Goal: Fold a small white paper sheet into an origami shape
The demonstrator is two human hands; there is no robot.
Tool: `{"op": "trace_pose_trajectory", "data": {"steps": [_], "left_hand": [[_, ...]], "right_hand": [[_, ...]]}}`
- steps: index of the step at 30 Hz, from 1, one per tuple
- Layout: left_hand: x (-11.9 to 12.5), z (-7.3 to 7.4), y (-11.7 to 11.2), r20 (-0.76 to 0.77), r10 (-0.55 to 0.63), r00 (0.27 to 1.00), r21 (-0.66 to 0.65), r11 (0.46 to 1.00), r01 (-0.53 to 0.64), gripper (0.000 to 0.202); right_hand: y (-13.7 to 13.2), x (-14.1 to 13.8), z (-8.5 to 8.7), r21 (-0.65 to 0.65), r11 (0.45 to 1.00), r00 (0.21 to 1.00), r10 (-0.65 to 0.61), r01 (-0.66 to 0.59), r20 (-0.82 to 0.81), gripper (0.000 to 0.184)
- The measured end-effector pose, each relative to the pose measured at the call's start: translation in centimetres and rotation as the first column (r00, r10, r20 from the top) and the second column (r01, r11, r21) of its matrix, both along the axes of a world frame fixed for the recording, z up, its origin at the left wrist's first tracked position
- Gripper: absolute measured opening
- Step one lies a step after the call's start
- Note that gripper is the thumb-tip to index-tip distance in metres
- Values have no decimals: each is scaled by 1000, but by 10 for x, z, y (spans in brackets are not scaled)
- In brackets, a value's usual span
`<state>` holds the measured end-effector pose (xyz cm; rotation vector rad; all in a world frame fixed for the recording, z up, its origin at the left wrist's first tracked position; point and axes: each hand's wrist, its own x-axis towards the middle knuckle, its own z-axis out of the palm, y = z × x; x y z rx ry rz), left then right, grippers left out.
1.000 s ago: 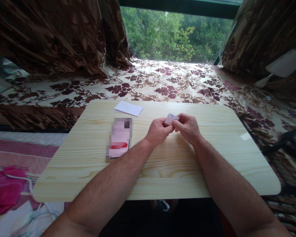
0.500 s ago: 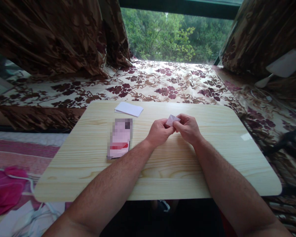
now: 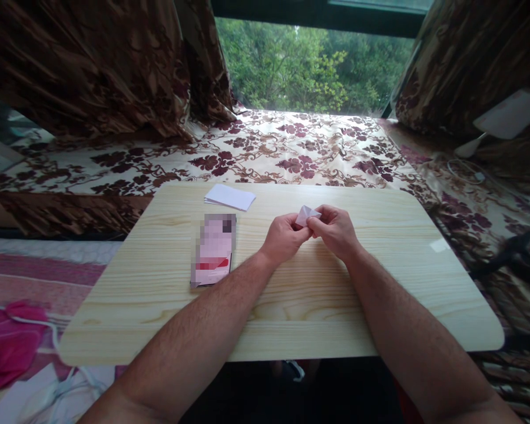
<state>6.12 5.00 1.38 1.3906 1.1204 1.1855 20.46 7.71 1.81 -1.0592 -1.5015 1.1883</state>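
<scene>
A small piece of folded white paper (image 3: pixel 307 214), with creases meeting near its middle, sits between the two hands, raised at their fingertips above the far half of the table. The left hand (image 3: pixel 285 237) grips its left side, with the fingers curled beneath and out of sight. The right hand (image 3: pixel 338 228) pinches its near right edge, the thumb lying on top; the two hands meet just below the paper. Whether the paper touches the tabletop cannot be told

Both forearms rest over the pale wood-grain table (image 3: pixel 397 265). Left of the hands, near the far edge, lies a stack of white paper sheets (image 3: pixel 230 197). Nearer the person, beside the left forearm, is a pink phone-shaped item (image 3: pixel 214 250) with a red band, mostly pixelated. A small white patch (image 3: pixel 439 245) shows near the right edge

Beyond the table spreads floral fabric (image 3: pixel 300 144), below a window (image 3: pixel 287 65) onto green trees. At lower left, bright pink cloth (image 3: pixel 15 347) lies on striped bedding (image 3: pixel 48 271)
</scene>
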Motion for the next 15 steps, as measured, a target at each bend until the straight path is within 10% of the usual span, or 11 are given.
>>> {"op": "trace_pose_trajectory", "data": {"steps": [15], "left_hand": [[-1, -6, 1, 69, 37, 997, -8, 999, -37, 13]], "right_hand": [[3, 5, -2, 46, 999, 1000, 19, -19, 9, 13]]}}
